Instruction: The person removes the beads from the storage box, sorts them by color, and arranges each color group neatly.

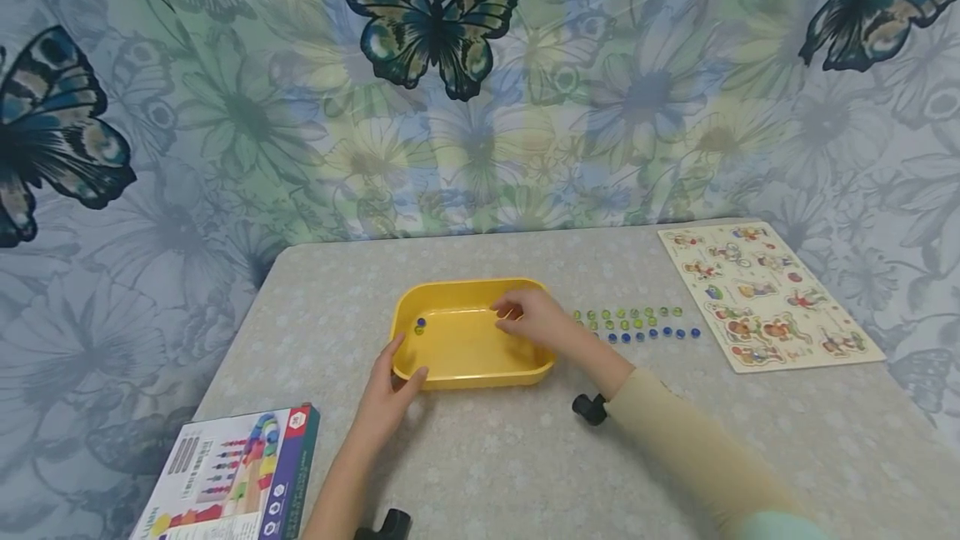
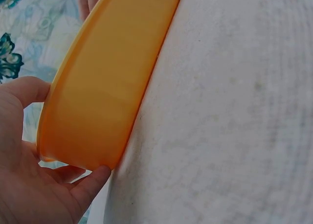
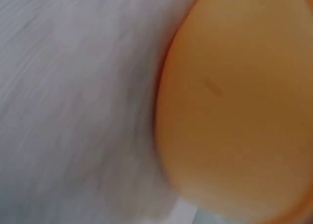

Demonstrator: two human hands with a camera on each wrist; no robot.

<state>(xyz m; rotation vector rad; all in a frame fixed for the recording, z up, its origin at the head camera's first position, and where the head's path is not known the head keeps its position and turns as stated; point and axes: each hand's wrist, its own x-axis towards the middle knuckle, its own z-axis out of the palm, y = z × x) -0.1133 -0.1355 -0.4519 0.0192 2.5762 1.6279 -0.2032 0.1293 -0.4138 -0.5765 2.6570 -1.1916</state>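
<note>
A yellow plastic tray sits on the table, with a blue bead and a green bead inside near its left wall. My left hand grips the tray's front left corner; in the left wrist view the thumb lies at the rim and the fingertips against the outer wall. Over the tray's right side hangs my right hand, fingers loosely bent, with a gap showing between fingertips and thumb. The right wrist view shows only the tray's outer wall and the table, blurred.
Right of the tray lie rows of small green beads and a row of blue beads, partly behind the right forearm. A board with printed pictures lies at the far right. A colourful box rests at the front left.
</note>
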